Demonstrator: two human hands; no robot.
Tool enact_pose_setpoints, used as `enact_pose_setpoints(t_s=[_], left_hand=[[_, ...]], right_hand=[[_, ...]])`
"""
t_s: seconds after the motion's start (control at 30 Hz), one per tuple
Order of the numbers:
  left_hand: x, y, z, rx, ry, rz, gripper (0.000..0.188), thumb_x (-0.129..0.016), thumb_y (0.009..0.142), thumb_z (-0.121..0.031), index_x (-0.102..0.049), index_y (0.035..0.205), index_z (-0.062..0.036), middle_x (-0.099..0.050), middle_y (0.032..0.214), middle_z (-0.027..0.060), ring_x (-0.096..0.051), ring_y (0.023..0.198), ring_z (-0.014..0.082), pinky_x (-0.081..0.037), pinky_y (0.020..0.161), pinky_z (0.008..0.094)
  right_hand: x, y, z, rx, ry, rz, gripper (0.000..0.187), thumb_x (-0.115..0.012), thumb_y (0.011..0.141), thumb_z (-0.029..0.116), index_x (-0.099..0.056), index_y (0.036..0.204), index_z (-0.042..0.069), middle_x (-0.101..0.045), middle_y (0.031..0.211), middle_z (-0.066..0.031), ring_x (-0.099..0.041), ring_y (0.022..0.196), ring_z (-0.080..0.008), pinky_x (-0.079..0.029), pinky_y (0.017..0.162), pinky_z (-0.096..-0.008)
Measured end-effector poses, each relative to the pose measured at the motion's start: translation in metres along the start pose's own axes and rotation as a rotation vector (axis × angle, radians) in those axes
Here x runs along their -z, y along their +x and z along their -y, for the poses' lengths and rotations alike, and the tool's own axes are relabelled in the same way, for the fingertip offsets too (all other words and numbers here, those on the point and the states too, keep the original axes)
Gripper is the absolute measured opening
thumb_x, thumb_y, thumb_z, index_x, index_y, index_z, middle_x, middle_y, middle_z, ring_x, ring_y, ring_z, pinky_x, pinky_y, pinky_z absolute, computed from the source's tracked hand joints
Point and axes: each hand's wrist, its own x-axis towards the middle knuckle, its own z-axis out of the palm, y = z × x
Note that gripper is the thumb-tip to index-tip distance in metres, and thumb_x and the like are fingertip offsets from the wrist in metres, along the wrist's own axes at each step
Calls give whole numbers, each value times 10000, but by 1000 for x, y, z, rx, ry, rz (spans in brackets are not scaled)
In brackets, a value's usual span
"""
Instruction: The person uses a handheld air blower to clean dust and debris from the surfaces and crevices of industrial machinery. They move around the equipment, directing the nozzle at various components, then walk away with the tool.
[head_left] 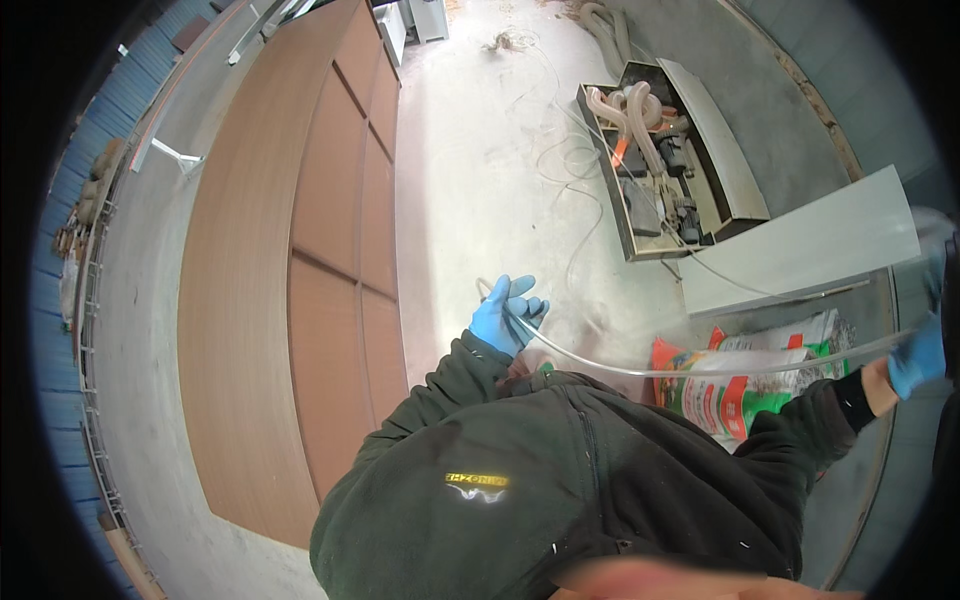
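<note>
My left hand (506, 316), in a blue glove, is in front of my body with its fingers curled round a thin whitish strip (640, 372). A short end of the strip sticks out beyond this hand. From there it sags to the right in a long curve, passing above the printed bags. Far out at the right edge, my right hand (917, 358), also gloved in blue, is stretched out at the strip's other visible part. Motion blurs that hand, but its fingers look closed on the strip.
A long brown cabinet with panels (240, 280) stands on my left. An open box (628, 235) with hoses and power tools lies ahead on the right. Near it are a pale board (800, 245), several printed bags (705, 400), and a thin cable looped on the floor (470, 150).
</note>
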Motion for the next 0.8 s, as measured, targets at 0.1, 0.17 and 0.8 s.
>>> enact_pose_setpoints(t_s=[0.1,0.17,0.8], left_hand=[[47,-48,23,31,-6,-13,395,-551,956,-313,-530,1149,31,-541,576,18,-585,760,213,-492,937,373],[88,-78,36,75,3,-27,394,-540,961,-307,-527,1159,34,-541,579,17,-587,762,214,-497,932,371],[228,-366,103,-17,743,287,444,-455,996,-337,-579,1073,83,-646,758,116,-655,706,218,-533,691,301]], right_hand=[[47,-68,-33,-489,60,135,284,-455,994,118,-521,1210,-55,-628,1188,-169,-652,987,-176,-512,760,-245],[96,-138,-55,-678,83,136,282,-457,995,156,-518,1197,-32,-635,1180,-141,-644,992,-174,-503,806,-260],[72,-629,324,-1204,1023,1170,504,-473,953,376,-529,1284,0,-574,1259,-132,-544,1155,-205,-441,961,-332]])
